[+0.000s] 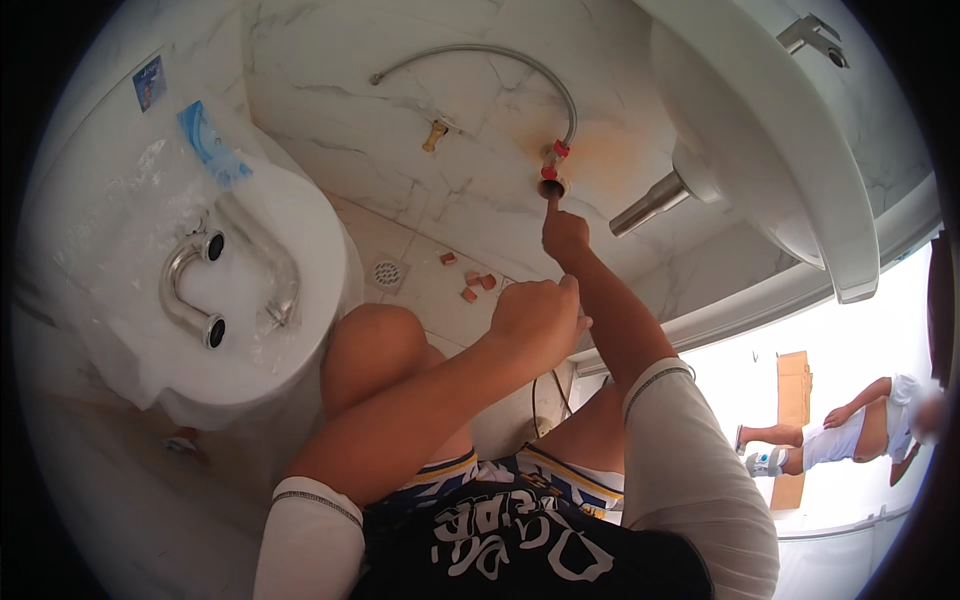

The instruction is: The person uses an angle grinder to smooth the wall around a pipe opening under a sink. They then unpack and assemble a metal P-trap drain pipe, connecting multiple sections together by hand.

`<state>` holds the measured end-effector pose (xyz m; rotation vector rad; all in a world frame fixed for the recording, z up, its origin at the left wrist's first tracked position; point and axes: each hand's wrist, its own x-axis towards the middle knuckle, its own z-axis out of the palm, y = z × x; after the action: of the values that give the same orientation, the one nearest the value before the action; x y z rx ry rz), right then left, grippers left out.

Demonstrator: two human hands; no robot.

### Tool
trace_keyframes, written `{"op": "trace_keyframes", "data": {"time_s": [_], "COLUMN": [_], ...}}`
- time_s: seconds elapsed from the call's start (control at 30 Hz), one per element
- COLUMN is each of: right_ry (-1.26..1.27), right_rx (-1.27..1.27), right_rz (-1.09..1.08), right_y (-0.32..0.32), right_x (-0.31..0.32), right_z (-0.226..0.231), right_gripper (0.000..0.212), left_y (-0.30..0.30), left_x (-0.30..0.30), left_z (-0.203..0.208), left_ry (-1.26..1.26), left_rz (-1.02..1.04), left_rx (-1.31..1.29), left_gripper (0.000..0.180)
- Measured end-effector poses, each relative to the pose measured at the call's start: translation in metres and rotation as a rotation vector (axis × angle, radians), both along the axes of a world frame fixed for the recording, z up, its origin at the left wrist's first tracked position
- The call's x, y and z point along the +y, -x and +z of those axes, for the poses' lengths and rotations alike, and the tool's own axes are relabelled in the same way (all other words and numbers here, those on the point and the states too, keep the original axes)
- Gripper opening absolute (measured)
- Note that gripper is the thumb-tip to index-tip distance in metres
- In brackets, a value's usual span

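My right hand [567,236] reaches to the wall, its index finger stretched into a round pipe opening [551,188] and the other fingers curled. Just above that opening a red-handled angle valve [555,160] carries a braided metal hose [540,68], which arcs left to a loose end. Nearer to me, my left hand [535,322] is closed in a fist in front of my right forearm. Its fingers are partly hidden, and I cannot make out what they hold.
On the left, a plastic-covered toilet [322,235] bears a curved chrome pipe [172,285]. A washbasin [745,85] with a chrome drain tube [650,204] overhangs at right. Reddish fragments [487,281] lie by the floor drain [387,273]. A brass fitting [435,136] juts from the wall. Another person [850,430] is beyond the doorway.
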<state>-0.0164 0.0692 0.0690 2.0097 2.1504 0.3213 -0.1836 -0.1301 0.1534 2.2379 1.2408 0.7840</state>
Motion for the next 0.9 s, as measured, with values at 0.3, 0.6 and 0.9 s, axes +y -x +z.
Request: {"op": "trace_keyframes", "data": {"time_s": [0.3, 0.6, 0.9], "right_ry": [0.191, -0.091, -0.147], "right_rx": [1.941, 0.340, 0.370], "right_rz": [-0.264, 0.044, -0.046], "right_y": [0.040, 0.015, 0.022], "right_x": [-0.039, -0.045, -0.021], "right_z": [-0.062, -0.020, -0.026], "right_gripper": [0.047, 0.081, 0.099], "left_y": [0.003, 0.001, -0.002], "left_x": [-0.009, -0.007, -0.007], "left_z": [-0.004, 0.000, 0.002], "left_ry": [0.007, 0.032, 0.034], "left_rz": [-0.076, -0.100, -0.096], "left_rx": [-0.015, -0.026, -0.008], "left_gripper": [0.046, 0.043, 0.043]}}
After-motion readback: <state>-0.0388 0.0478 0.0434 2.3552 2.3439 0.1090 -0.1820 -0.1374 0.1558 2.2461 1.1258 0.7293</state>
